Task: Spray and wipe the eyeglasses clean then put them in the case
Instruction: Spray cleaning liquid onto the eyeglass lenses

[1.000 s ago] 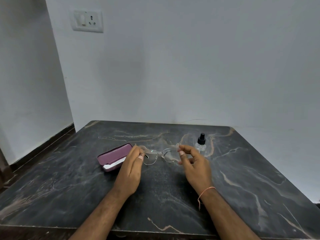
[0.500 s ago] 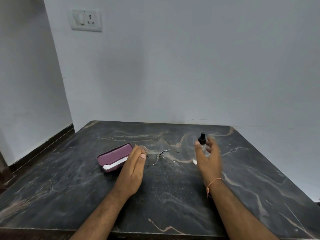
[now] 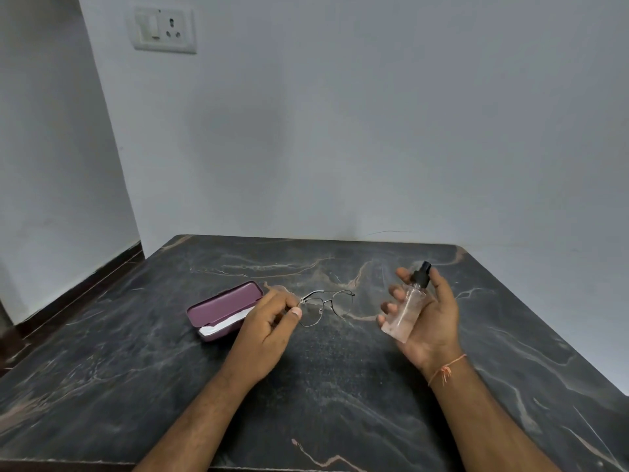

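Thin metal-framed eyeglasses [image 3: 326,306] are held just above the dark marble table [image 3: 340,386], pinched at their left end by my left hand [image 3: 269,328]. My right hand [image 3: 425,321] holds a small clear spray bottle [image 3: 406,310] with a black nozzle, lifted off the table and tilted, to the right of the glasses. A maroon glasses case [image 3: 223,306] lies to the left of my left hand, with a white cloth [image 3: 224,324] sticking out of its near side.
The table stands in a corner against pale walls. A switch and socket plate [image 3: 165,28] is on the wall at the upper left. A dark skirting and floor strip [image 3: 68,294] runs along the left side.
My right hand let go of the glasses, reached right to the spray bottle, and has picked it up and tilted it. My left hand kept hold of the glasses.
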Demonstrator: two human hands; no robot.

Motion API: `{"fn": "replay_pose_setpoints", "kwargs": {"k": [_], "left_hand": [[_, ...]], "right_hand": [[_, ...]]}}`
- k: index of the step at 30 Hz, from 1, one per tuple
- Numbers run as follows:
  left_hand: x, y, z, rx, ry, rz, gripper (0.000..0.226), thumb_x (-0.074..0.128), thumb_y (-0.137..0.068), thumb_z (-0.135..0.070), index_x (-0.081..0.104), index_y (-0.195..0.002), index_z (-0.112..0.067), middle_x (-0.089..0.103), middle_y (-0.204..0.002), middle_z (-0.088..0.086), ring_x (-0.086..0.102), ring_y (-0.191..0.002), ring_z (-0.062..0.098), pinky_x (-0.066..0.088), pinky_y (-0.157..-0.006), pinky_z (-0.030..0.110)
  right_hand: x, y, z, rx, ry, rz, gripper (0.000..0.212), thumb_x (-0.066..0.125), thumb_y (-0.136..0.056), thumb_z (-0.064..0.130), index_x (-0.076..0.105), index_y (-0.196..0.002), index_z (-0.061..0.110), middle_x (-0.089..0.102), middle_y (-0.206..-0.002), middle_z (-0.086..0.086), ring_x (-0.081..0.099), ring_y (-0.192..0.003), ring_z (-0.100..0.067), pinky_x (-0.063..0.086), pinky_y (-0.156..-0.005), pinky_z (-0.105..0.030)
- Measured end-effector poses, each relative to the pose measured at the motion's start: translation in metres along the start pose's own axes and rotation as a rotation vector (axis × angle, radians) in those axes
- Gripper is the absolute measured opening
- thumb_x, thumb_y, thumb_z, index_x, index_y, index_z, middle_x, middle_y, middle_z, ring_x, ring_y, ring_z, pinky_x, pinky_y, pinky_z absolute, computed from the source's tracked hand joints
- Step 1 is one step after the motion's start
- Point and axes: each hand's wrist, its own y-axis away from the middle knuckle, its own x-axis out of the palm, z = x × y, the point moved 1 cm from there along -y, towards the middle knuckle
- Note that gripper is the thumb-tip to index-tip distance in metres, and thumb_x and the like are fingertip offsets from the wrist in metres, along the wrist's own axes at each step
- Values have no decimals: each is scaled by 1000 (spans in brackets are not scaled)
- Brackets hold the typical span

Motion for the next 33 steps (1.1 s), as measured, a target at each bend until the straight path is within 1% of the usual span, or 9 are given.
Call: {"fn": "replay_pose_setpoints", "kwargs": {"k": [3, 6, 8, 10, 13, 18, 23, 30, 33], "left_hand": [[0, -1, 2, -44, 28, 29, 14, 67, -99, -26, 70, -86, -27, 63, -88, -12, 58, -78, 8, 43, -73, 17], [-2, -1, 3, -82, 51, 38, 12, 70, -100, -29, 74, -90, -25, 67, -90, -10, 60, -81, 7, 46, -76, 17], [-4, -1, 1, -112, 92, 16, 15, 71, -104, -20, 76, -91, -23, 69, -90, -7, 61, -80, 5, 47, -75, 17], [-5, -2, -4, -159, 141, -23, 20, 69, -105, -11, 75, -88, -19, 68, -84, -8, 59, -76, 4, 46, -69, 14], [-5, -3, -7, -212, 205, -67, 18, 63, -106, -4, 73, -91, -3, 62, -73, -13, 54, -70, 0, 44, -64, 11], [-6, -4, -6, -241, 224, -104, 21, 60, -108, -8, 73, -92, -4, 62, -71, -18, 54, -69, -4, 45, -64, 12], [-6, -4, -6, -216, 199, -102, 25, 58, -109, -6, 73, -89, -12, 64, -73, -21, 56, -70, -4, 45, -65, 10], [-4, -4, -6, -176, 183, -76, 28, 59, -110, -9, 74, -89, -21, 65, -79, -18, 59, -77, -3, 48, -67, 12], [-4, -4, -5, -165, 180, -70, 31, 59, -110, -10, 73, -88, -26, 65, -82, -16, 59, -77, -3, 47, -67, 11]], "right_hand": [[3, 4, 0, 41, 16, 52, 57, 48, -95, 71, 69, -87, 20, 50, -68, 3, 49, -55, -17, 44, -59, -30], [4, 6, -4, 56, 56, 54, 56, 48, -93, 72, 65, -79, 21, 49, -64, 3, 49, -49, -16, 45, -56, -28], [4, 6, -6, 62, 56, 51, 57, 49, -92, 74, 63, -76, 21, 50, -61, 4, 49, -47, -15, 46, -55, -28], [3, 6, -6, 77, 64, 51, 62, 51, -90, 80, 61, -73, 21, 51, -58, 4, 49, -45, -15, 47, -53, -27], [5, 8, -8, 95, 137, 44, 68, 54, -86, 85, 60, -70, 20, 51, -54, 2, 49, -42, -15, 45, -51, -25], [13, 10, -14, -22, 516, -49, 65, 57, -88, 78, 67, -71, 16, 55, -62, -8, 48, -50, -22, 44, -55, -30], [17, 10, -13, -131, 681, -151, 65, 51, -100, 65, 70, -74, 8, 59, -62, -13, 50, -47, -22, 43, -48, -28], [20, 11, -23, -292, 945, -86, 63, 51, -107, 50, 67, -59, 12, 57, -53, -12, 49, -45, -24, 40, -46, -28], [19, 10, -24, -301, 976, -62, 66, 50, -109, 47, 65, -61, 5, 58, -52, -12, 49, -44, -24, 39, -45, -26]]}}
